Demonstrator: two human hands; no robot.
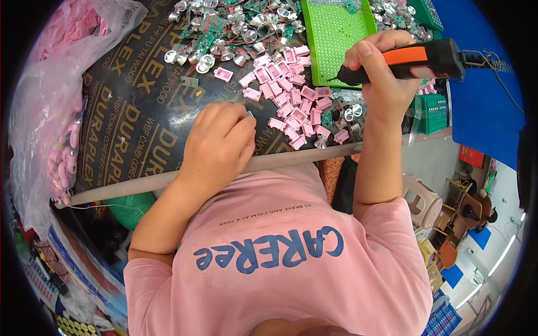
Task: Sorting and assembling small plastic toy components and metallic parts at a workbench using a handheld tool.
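Note:
My right hand (385,75) is wrapped round a black and orange electric screwdriver (414,60), lifted over the near end of a green perforated tray (330,53). The tool's narrow end points left, and a coiled cord leaves its other end. Lower and to the left, my left hand (216,140) is closed near the table's front edge. A small pale edge peeks out by its fingertips; what the hand holds is mostly hidden. Right of this hand lies a heap of small pink plastic housings (297,95).
Reflector cups with green circuit boards and red wires (235,28) are piled at the back. A plastic bag of pink parts (73,33) stands at the left. A green block-like tray (430,113) sits at the right edge. The dark printed tabletop (134,112) has a pale front edge.

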